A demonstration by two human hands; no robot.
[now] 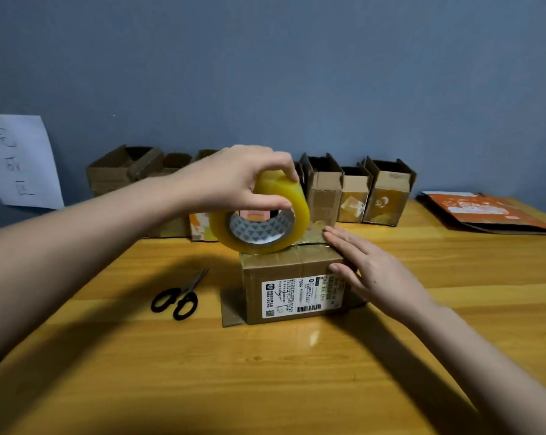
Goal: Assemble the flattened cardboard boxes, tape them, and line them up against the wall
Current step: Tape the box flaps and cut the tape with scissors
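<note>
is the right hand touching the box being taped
Touching. The head view shows the right hand lying flat on the box, fingers on its taped top, thumb against its front face.

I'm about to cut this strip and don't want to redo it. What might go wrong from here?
The left hand holds the tape roll up off the box, so the strip may wrinkle or stick to itself. The right hand only presses flat on the box top; releasing it may let the seam spring open. The scissors lie left of the box, and both hands are busy.
</note>
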